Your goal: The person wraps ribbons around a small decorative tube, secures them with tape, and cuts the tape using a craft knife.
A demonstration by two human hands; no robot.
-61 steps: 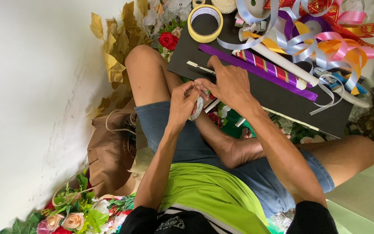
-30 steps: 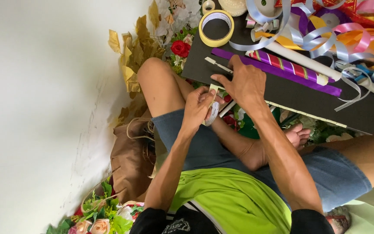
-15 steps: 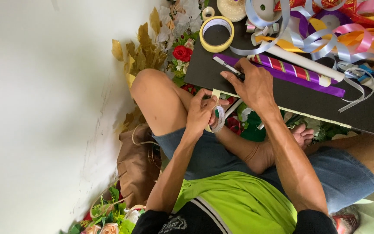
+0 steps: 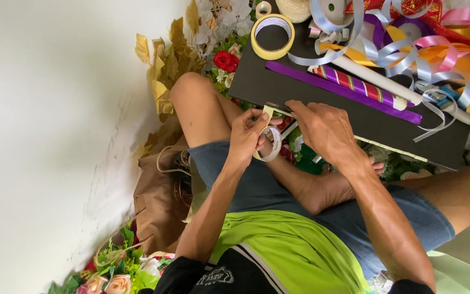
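My left hand (image 4: 247,136) grips a small roll of pale double-sided tape (image 4: 272,147) just above my lap. A short yellowish strip of tape (image 4: 268,111) runs from the roll up to the near edge of a black board (image 4: 300,81). On that edge, right beside the strip, rests my right hand (image 4: 322,128), fingers bent and pressing down on the tape's end. The board lies across my knees. A purple ribbon strip (image 4: 349,91) is laid flat on it.
On the board lie a yellow tape roll (image 4: 272,37), a striped wrapped tube (image 4: 357,84), a white tube and a tangle of curled ribbons (image 4: 420,49). A red rose (image 4: 225,60) and gold leaves (image 4: 161,65) sit by the white wall. A brown bag (image 4: 159,201) and artificial flowers (image 4: 110,277) lie beside me.
Both hands have moved from my lap up to the board's near edge. A strip of tape has been drawn out from the roll onto that edge.
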